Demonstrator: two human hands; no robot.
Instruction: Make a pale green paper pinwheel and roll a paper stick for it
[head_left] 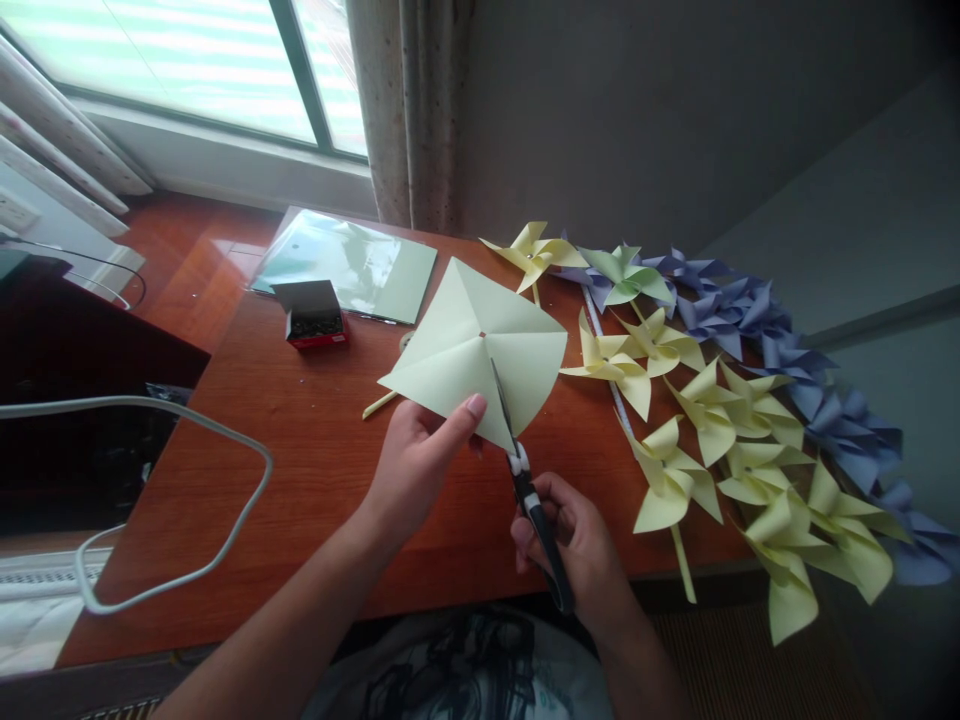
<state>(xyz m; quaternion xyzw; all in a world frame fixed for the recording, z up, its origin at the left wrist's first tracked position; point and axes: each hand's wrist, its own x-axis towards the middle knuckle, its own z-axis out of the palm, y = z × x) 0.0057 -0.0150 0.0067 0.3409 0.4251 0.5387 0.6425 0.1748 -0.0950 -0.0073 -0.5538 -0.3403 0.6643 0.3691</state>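
A pale yellow-green square of paper with crossing creases and a small mark at its centre is pinched in my left hand, thumb on top near the lower edge. My right hand is closed round the dark handles of a pair of scissors. The blades lie along the crease at the paper's near corner, pointing at the centre. Part of a rolled yellow paper stick shows on the table under the paper's left corner. The fingers below the paper are mostly hidden.
Finished yellow pinwheels, a green pinwheel and several purple pinwheels lie along the right side. A small open red box and a clear packet of paper sit at the back left. A white cable loops over the left edge.
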